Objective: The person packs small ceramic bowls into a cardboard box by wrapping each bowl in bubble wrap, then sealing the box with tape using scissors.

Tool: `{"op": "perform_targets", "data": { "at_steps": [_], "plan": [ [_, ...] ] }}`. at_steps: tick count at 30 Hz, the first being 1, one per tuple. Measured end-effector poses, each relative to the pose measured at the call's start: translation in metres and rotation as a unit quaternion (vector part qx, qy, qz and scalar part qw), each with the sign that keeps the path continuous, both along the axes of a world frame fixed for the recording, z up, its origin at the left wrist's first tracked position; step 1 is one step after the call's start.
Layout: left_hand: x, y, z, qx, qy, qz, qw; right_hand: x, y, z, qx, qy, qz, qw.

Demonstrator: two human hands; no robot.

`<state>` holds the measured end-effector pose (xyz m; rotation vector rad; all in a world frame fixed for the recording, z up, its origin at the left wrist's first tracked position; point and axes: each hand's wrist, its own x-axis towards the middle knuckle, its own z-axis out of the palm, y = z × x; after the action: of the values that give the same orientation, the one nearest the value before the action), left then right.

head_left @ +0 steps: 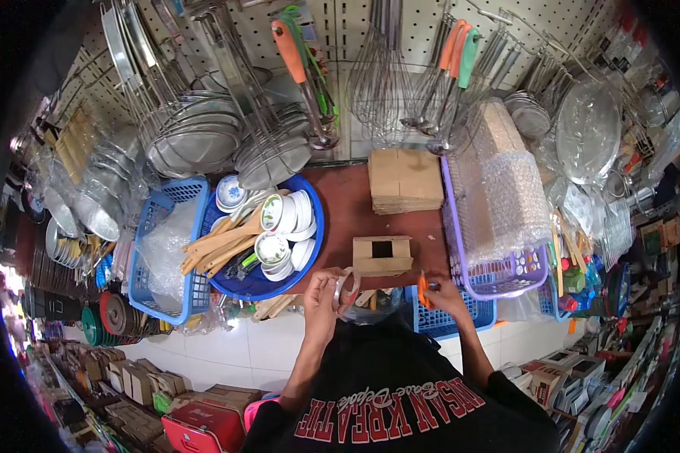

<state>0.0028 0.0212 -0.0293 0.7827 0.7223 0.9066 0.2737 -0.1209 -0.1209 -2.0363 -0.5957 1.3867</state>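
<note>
My left hand point(323, 302) is closed on a roll of clear tape point(348, 287), held upright in front of the table's near edge. My right hand point(447, 297) grips a small orange-handled tool point(423, 290) that looks like scissors; its blades are too small to make out clearly. Between and just beyond my hands, a small brown cardboard box point(382, 264) sits on the reddish-brown table point(340, 219), a dark square opening facing up. Neither hand touches the box. Behind it lies a stack of flat cardboard pieces point(406, 180).
A blue round basin point(319, 226) with bowls and wooden utensils stands left, beside a blue basket point(196, 291). At right, a purple basket point(461, 272) holds bubble-wrapped goods point(514, 196). Strainers point(196, 147), whisks point(381, 98) and ladles point(461, 68) hang above.
</note>
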Motion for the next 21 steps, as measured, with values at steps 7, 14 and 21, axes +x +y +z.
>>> {"op": "perform_targets", "data": {
  "at_steps": [7, 14, 21],
  "plan": [
    [0.012, 0.012, 0.014, 0.006, -0.056, -0.023, 0.998, -0.032, -0.040, 0.114, 0.213, -0.152, 0.038, 0.964],
    [0.026, 0.012, 0.018, 0.025, -0.068, -0.069, 0.995, -0.040, -0.025, 0.202, 0.262, -0.391, 0.193, 0.861],
    [0.034, 0.003, 0.021, 0.005, -0.052, -0.047, 0.998, -0.040, -0.005, 0.228, 0.260, -0.446, 0.243, 0.821]
  ]
}}
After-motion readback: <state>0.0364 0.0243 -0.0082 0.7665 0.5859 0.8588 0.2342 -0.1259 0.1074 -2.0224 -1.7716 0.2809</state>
